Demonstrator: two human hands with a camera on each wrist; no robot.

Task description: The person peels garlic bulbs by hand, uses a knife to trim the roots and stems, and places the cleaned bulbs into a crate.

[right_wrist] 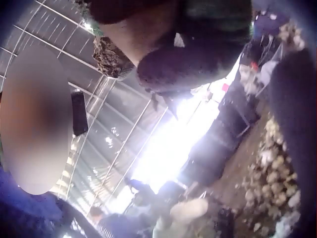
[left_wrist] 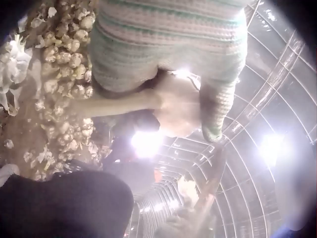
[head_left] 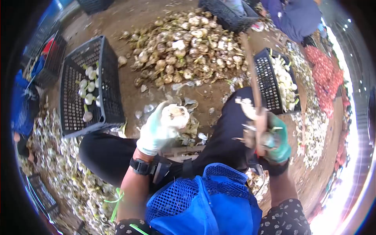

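In the head view my gloved left hand [head_left: 154, 131] holds a garlic bulb [head_left: 175, 116], its cut or root side facing up. The left wrist view shows the striped glove [left_wrist: 168, 49] with fingers around the pale bulb [left_wrist: 178, 106], whose stem [left_wrist: 119, 104] points left. My right hand [head_left: 279, 139], in a green glove, grips a long brown tool [head_left: 256, 94] and has garlic pieces [head_left: 250, 135] at its fingers. In the right wrist view the dark glove [right_wrist: 198, 54] closes around a brown wooden part [right_wrist: 143, 37], with a rooty clump [right_wrist: 113, 57] beside it.
A garlic pile [head_left: 188, 47] lies ahead on the floor. Black crates stand at left [head_left: 72, 98] and right [head_left: 268, 84], both with trimmed bulbs. Peelings [head_left: 58, 156] cover the left floor. Red net sacks [head_left: 323, 74] lie at right; another person [head_left: 293, 19] is at the upper right.
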